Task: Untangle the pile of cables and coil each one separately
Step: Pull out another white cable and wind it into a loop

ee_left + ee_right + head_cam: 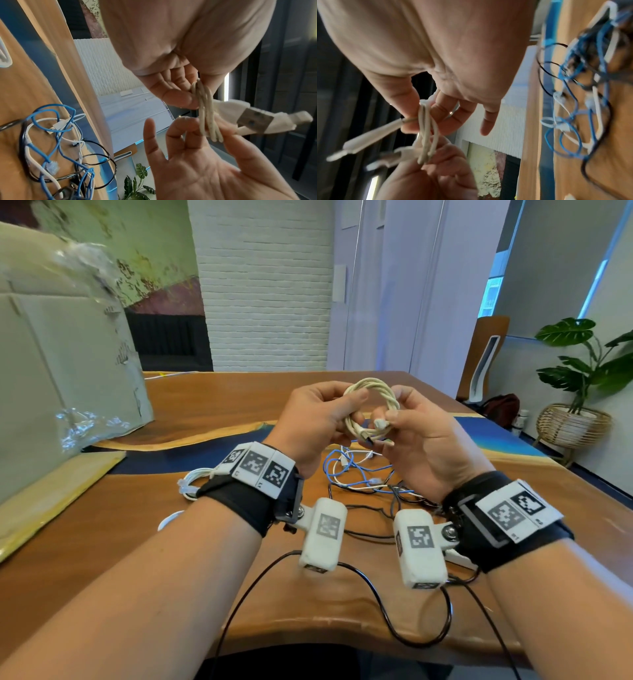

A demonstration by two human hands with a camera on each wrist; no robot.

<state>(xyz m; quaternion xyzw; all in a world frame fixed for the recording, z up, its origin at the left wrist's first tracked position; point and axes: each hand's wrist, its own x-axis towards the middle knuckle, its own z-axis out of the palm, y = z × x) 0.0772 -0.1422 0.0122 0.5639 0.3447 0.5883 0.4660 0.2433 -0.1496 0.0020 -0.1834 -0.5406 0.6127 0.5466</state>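
A cream cable wound into a small coil is held above the table between both hands. My left hand pinches its left side with thumb and fingers. My right hand grips the right side and the USB plug. In the left wrist view the left hand pinches the coil strands, with the metal plug sticking out beside them. The right wrist view shows my right hand round the same strands. A tangled pile of blue, white and black cables lies below on the wooden table.
A white coiled cable lies by my left wrist. A large cardboard box with plastic wrap stands at the left. Black camera cords loop over the near table edge. A chair and a potted plant stand at the right.
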